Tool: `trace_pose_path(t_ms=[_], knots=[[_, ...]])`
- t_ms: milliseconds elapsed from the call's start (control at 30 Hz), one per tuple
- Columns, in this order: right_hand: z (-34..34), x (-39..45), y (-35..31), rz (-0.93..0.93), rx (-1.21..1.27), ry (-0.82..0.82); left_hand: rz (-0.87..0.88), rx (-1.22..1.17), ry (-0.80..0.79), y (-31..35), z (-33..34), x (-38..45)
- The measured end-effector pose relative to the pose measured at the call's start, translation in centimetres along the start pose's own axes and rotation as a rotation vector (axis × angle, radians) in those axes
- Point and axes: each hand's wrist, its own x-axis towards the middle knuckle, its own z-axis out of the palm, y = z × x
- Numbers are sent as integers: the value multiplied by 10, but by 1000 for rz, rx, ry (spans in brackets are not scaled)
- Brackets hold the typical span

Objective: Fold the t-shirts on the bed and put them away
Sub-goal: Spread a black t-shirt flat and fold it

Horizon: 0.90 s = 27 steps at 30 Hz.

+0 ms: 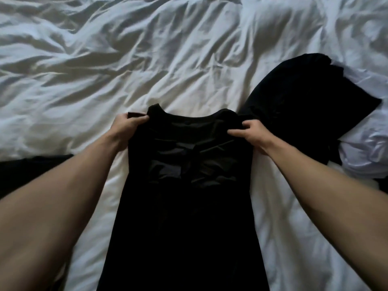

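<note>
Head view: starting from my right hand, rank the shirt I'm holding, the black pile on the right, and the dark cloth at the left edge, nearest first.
1. Held black t-shirt, centre, in the right hand.
2. Black pile, just right.
3. Dark cloth, far left edge.

Black t-shirt (184, 206) (both hands) on bed (147, 59)

I see a dim, soft picture: cool light rakes the rumpled bed (147, 59), creases throw grey shadows, black cloth loses all detail, and the edges bow.
</note>
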Motion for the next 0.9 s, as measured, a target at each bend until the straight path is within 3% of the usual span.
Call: trace_pose_path(t_ms=[133, 267, 433, 667, 900], knots=[[3, 3, -14, -104, -50, 1, 149, 104, 100, 11, -5, 2], [-7, -2, -38, -222, -85, 86, 224, 66, 121, 38, -12, -4], [-25, -10, -90, -351, -13, 178, 449, 17, 156, 91, -19, -15], [-30, -75, -116, -437, 162, 141, 563, 47, -33, 103, -50, -78], [-4, -214, -34, -489, -8, 108, 598, 380, -189, 16, -88, -186]])
